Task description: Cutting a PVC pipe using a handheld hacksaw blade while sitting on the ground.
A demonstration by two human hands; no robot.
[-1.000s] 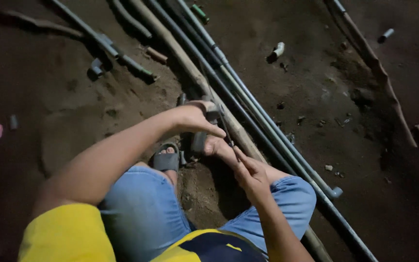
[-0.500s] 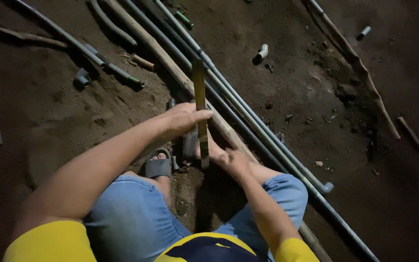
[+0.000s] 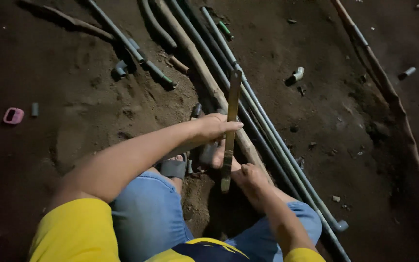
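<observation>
I sit on dark dirt with my knees up, in blue jeans. My left hand (image 3: pixel 213 128) is shut around the middle of a long flat metal blade (image 3: pixel 232 104), which stands almost upright across a bundle of long grey pipes (image 3: pixel 272 140). My right hand (image 3: pixel 251 176) lies with curled fingers just right of the blade's lower end, on a tan pole (image 3: pixel 196 59) beside the pipes. Whatever is under its fingers is hidden. My sandalled foot (image 3: pixel 173 168) is just left of the blade's lower end.
A white elbow fitting (image 3: pixel 295 75) and a short pipe stub (image 3: pixel 406 73) lie on the dirt to the right, near a long thin stick (image 3: pixel 389 92). Grey fittings (image 3: pixel 120 69) and more pipes lie at the upper left, with a small pink object (image 3: pixel 13 115) at the far left.
My left hand lifted the blade from low by my foot until it stands up across the pipes. My right hand stayed low by the pole.
</observation>
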